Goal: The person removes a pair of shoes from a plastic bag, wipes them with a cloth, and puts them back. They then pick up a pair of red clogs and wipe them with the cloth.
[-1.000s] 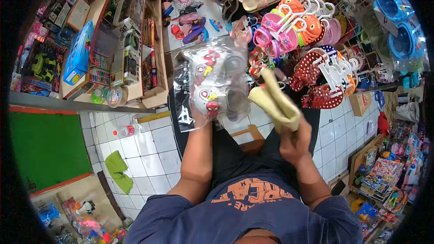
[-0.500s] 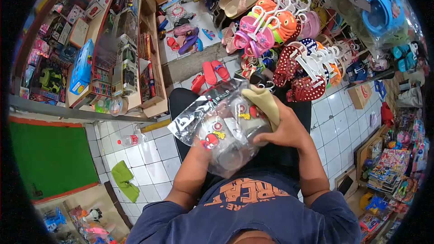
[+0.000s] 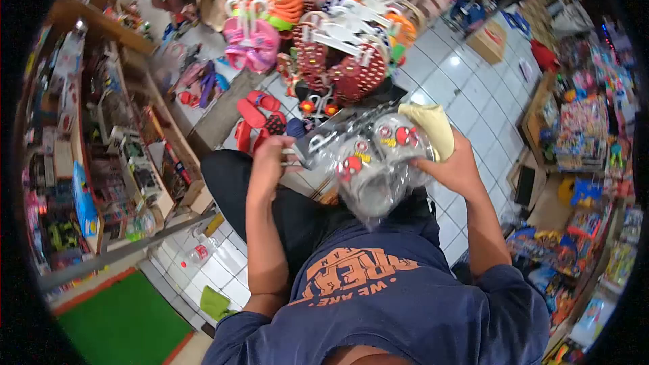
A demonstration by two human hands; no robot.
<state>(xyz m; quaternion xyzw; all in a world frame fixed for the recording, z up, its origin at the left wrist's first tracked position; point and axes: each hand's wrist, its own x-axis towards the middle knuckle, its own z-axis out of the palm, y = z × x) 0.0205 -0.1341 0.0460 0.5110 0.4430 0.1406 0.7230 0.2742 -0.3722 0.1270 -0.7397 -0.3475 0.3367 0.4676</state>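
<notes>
A clear plastic bag [image 3: 378, 213] holds a pair of grey clogs [image 3: 400, 136] with red cartoon faces and yellow lettering. My right hand [image 3: 461, 170] grips the bagged clogs at their right side, thumb on top. A folded cream cloth [image 3: 433, 125] is tucked in that same hand, against the bag. At the bag's left end, my left hand [image 3: 269, 167] has its fingers closed at the corner of the plastic. The pair hangs over my lap, tilted, in front of my navy shirt [image 3: 405, 297].
Sandals on white hangers [image 3: 351, 34] pile up ahead. Red slippers [image 3: 253, 111] lie on the floor beyond my knee. Glass display shelves [image 3: 128, 135] stand at left, with a bottle [image 3: 199, 252] and green cloth [image 3: 215, 302] below. Toy racks [image 3: 581, 128] line the right.
My left hand has come out from beneath the bag to its left corner. My right hand and the clogs have shifted right in view as the camera turned.
</notes>
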